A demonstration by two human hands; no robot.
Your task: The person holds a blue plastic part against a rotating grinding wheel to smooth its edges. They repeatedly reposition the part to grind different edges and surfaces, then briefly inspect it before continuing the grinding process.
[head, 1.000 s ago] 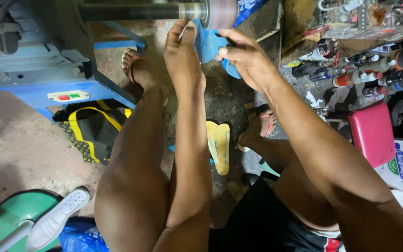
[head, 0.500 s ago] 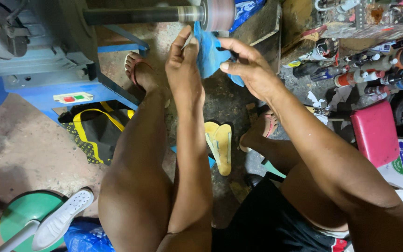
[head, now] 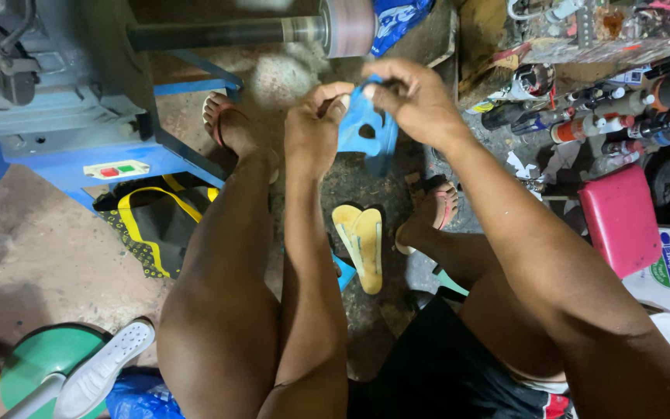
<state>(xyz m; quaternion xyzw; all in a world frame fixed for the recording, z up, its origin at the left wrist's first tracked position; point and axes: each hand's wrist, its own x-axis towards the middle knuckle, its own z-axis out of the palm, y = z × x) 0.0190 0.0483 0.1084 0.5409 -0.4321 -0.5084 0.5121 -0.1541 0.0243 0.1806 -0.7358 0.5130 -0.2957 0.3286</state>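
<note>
Fingers of both your hands are pinching one thin blue cut-out piece [head: 370, 130], which is hanging in the air between your knees, just below the pink grinding wheel [head: 348, 25] on its dark shaft [head: 219, 34]. Your left hand [head: 313, 128] is closing thumb and forefinger on the piece's upper left corner, and your right hand [head: 412, 97] is gripping the upper edge just beside it, fingertips of the two hands nearly meeting. From that grip the piece is running downward and slightly toward your right, its long axis near upright, the free lower end pointing at the floor; a dark hole is showing in its middle. Straight under the grip, two yellow insoles [head: 360, 245] are lying side by side on the floor, lengthwise toward you. Left of the grip, the blue machine frame [head: 79, 147] is standing with a black and yellow bag [head: 153, 225] beneath it. Right of the grip, bottles and tubes [head: 606, 120] are crowding a shelf, with a pink cushion [head: 620, 217] below them.
</note>
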